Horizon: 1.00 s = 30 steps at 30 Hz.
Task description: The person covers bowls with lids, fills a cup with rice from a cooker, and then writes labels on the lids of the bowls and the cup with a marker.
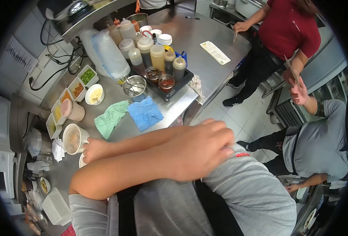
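Observation:
My forearms cross in front of my body. My right hand point(96, 150) reaches to the left, its fingers curled at the side of a white cup point(74, 139) with pale brown contents. A white rim point(82, 160) shows just below that hand, mostly hidden. My left hand point(207, 147) lies over to the right, above my right arm near the grey sleeve. Its fingers are curled in and slightly blurred, so anything inside is hidden. A green cloth point(111, 118) and a blue cloth point(145, 113) lie on the steel counter beyond my arms.
Sauce bottles point(145, 49) crowd a black tray point(186, 78) beside a metal pot point(134, 87). White containers of toppings point(88, 76) line the wall near a bowl point(95, 94). A person in red point(288, 27) and another in grey point(319, 137) stand to the right.

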### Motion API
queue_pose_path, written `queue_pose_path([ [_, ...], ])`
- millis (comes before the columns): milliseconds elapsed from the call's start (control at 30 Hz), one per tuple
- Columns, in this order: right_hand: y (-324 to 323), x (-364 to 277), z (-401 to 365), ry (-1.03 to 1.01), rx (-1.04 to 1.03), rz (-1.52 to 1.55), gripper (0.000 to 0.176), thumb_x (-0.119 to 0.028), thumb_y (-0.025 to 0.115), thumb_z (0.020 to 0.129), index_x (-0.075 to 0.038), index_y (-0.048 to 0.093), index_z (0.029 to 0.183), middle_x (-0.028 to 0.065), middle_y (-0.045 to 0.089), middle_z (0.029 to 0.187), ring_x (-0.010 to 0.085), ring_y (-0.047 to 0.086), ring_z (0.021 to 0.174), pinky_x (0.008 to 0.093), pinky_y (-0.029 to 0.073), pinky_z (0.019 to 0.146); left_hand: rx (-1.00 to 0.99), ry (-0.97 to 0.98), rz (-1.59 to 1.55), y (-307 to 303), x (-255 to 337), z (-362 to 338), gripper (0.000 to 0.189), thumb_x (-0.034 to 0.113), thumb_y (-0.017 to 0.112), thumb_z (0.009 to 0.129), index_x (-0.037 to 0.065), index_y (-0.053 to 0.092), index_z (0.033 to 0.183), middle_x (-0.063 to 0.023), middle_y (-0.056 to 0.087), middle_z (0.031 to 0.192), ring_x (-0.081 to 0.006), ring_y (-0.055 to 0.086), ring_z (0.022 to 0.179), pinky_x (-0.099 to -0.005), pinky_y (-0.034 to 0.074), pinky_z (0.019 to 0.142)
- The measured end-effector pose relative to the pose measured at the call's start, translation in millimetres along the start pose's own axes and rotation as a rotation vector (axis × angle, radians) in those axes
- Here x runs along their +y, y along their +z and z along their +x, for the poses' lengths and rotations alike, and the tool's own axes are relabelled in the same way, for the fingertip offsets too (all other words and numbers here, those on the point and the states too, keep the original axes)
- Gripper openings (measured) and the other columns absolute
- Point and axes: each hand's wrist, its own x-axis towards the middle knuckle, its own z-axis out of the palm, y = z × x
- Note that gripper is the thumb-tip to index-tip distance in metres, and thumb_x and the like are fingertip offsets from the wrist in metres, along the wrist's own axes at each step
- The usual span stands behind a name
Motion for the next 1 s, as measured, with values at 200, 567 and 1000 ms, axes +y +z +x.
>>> queue_pose_path([
  [200, -26, 9, -87, 0.007, 0.020, 0.142, 0.026, -0.024, 0.059, 0.088, -0.004, 0.060, 0.105, 0.0107, 0.061, 0.097, 0.0241, 0.061, 0.086, 0.0344, 0.047, 0.078, 0.045, -0.062, 0.151, 40, -15, 54, 0.013, 0.014, 0.050, 0.090, 0.003, 0.052, 0.096, -0.0128, 0.052, 0.091, -0.0325, 0.051, 0.089, -0.0398, 0.040, 0.081],
  [567, -69, 24, -282, 0.100, -0.050, 0.406, 0.028, -0.025, 0.059, 0.087, -0.005, 0.060, 0.106, 0.0110, 0.062, 0.098, 0.0256, 0.062, 0.087, 0.0357, 0.048, 0.077, 0.098, -0.094, 0.259, 142, -6, 164, 0.012, 0.014, 0.047, 0.091, 0.003, 0.051, 0.095, -0.0132, 0.050, 0.088, -0.0330, 0.052, 0.087, -0.0416, 0.043, 0.078],
  [1000, -87, 36, -402, 0.176, -0.063, 0.545, 0.030, -0.027, 0.060, 0.086, -0.007, 0.060, 0.107, 0.0113, 0.062, 0.099, 0.0274, 0.062, 0.087, 0.0372, 0.048, 0.075, -0.039, -0.094, 0.144, 194, 29, 223, 0.018, 0.014, 0.053, 0.088, 0.006, 0.057, 0.103, -0.0106, 0.055, 0.096, -0.0291, 0.051, 0.094, -0.0354, 0.044, 0.077],
])
